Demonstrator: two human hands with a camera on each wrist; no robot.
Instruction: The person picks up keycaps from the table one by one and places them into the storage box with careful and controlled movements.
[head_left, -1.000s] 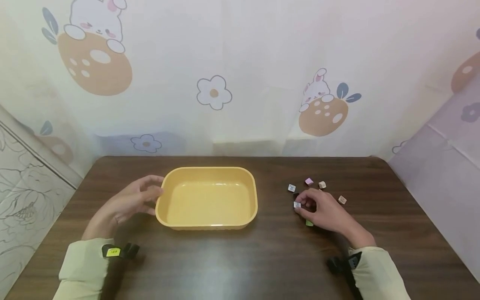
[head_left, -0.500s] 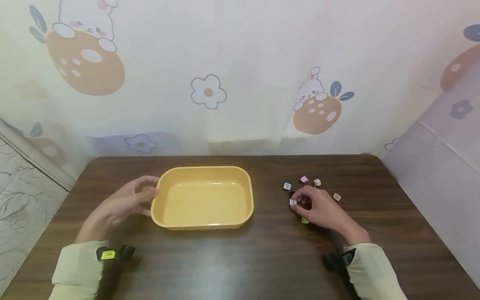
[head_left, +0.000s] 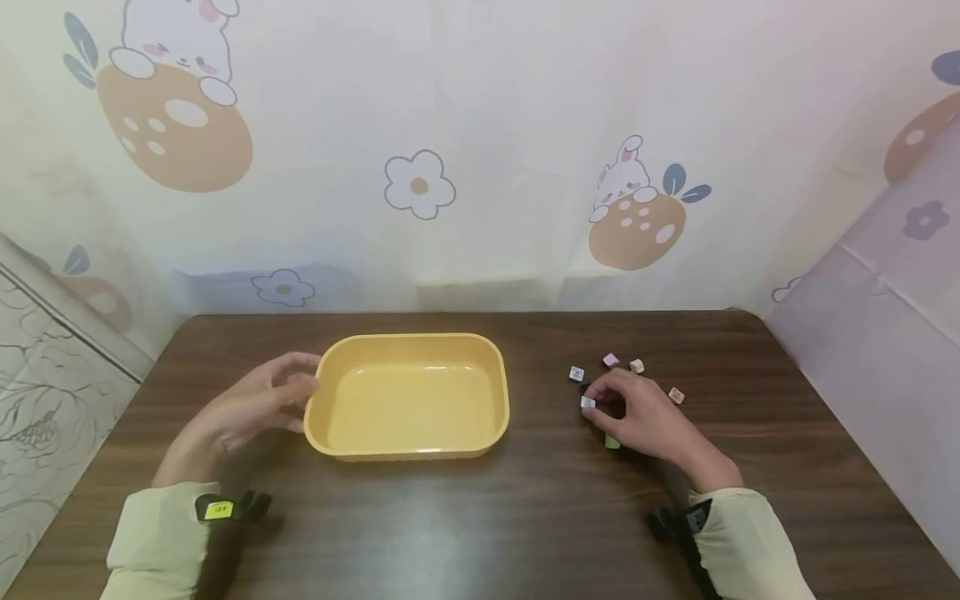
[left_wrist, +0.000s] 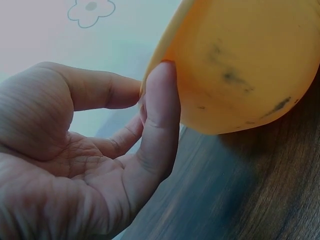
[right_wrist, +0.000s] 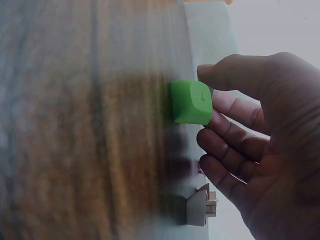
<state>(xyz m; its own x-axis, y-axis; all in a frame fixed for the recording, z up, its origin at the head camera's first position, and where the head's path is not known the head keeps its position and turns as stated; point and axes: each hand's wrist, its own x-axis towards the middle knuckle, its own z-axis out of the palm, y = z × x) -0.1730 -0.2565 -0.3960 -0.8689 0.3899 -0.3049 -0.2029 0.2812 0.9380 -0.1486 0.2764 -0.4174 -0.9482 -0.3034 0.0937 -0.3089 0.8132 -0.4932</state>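
My left hand (head_left: 258, 400) pinches the left rim of a yellow plastic tray (head_left: 420, 454); in the left wrist view, thumb and fingers (left_wrist: 162, 100) meet at its edge. The tray sits on the table with nothing inside. To its right, my right hand (head_left: 645, 417) pinches a small white keycap (head_left: 588, 402) between thumb and index finger. Close under this hand lies a green keycap (head_left: 612, 442). It looms large in the right wrist view, where the same green keycap (right_wrist: 192, 102) hides the fingertips and the white keycap.
Around the right hand lie another white keycap (head_left: 576, 374), a pink keycap (head_left: 611, 360) and beige keycaps (head_left: 637, 366), one of them a beige keycap (head_left: 677, 396) farther right. A dark keycap (head_left: 584, 388) is mostly hidden by the fingers. A patterned curtain (head_left: 495, 167) hangs behind the wooden table (head_left: 480, 533).
The head view has shifted slightly. The white keycap in my right hand has moved a little toward the back and covers more of the dark keycap. My left hand stays on the tray's rim.
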